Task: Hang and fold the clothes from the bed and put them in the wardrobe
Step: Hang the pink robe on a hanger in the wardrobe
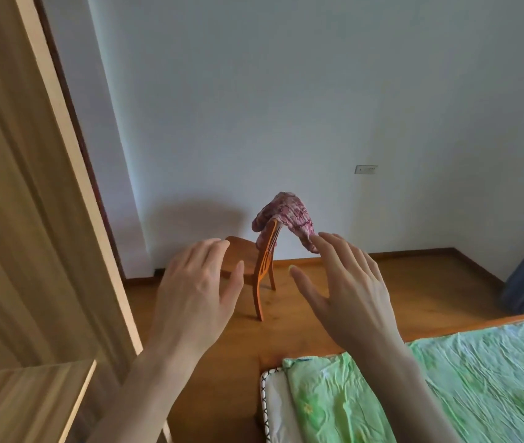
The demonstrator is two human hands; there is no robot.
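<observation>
Both empty: left hand (195, 292) and right hand (347, 289) spread apart, pink garment (286, 215) beyond them, probably a top; I'd lift it off the chair (264, 266) two-handed.

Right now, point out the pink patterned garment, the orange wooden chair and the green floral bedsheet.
Pink patterned garment (289, 212), head view: on the bunched cloth draped over the chair back.
Orange wooden chair (262, 266), head view: on the slatted backrest.
Green floral bedsheet (491, 378), head view: on its wrinkled top surface.
</observation>
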